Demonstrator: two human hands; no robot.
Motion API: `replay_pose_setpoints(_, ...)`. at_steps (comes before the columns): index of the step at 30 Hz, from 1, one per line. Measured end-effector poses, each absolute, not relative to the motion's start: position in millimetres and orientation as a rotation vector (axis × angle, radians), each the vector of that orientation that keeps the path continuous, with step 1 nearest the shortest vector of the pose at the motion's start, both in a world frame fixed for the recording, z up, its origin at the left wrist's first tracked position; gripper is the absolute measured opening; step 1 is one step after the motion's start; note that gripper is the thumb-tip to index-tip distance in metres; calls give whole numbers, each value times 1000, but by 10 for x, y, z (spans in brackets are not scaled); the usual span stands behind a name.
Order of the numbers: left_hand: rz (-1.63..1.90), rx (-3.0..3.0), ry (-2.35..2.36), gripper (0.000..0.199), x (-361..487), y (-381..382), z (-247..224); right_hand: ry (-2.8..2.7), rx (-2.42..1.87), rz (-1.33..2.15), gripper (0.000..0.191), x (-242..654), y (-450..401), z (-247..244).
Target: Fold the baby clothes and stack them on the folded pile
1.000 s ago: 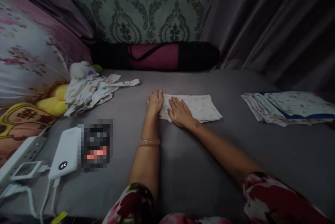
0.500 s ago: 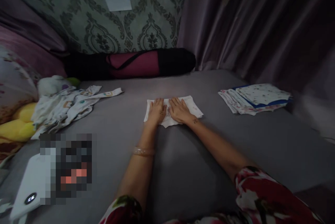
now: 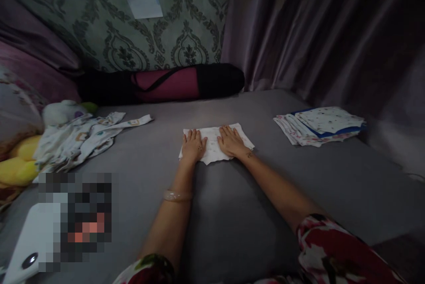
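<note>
Folded cloth, white, patterned; placed mid-bed in the head view, well apart from the cloth stack. Pressed flat under left hand and right hand, fingers extended, nothing gripped. Risk: layers could be skewed or creased by uneven sideways pressure.

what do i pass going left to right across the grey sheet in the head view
yellow plush toy → crumpled patterned garment → left hand → right hand, both hands on the white patterned cloth → stack of folded cloths
</note>
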State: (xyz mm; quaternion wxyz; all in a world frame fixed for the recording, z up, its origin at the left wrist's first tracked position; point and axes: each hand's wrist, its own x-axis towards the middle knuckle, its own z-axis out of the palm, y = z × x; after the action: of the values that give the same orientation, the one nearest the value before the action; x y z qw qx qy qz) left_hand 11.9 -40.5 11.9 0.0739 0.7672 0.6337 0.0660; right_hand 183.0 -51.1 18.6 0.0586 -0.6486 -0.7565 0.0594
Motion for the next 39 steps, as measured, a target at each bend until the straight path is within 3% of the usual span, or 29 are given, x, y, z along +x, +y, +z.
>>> replay_pose_setpoints(22,189,2299,2035,69,57,-411,64,-2171,-2068,216,65,2217,-476,122)
replay_pose_setpoints(33,188,2297,1900,64,-66,-288,28,-1805,-2188,402,42,2420,-621,436)
replay_pose_setpoints(39,255,2195,2128,53,-330,-331,135,-1725,-2309,563,32,2576,-697,555)
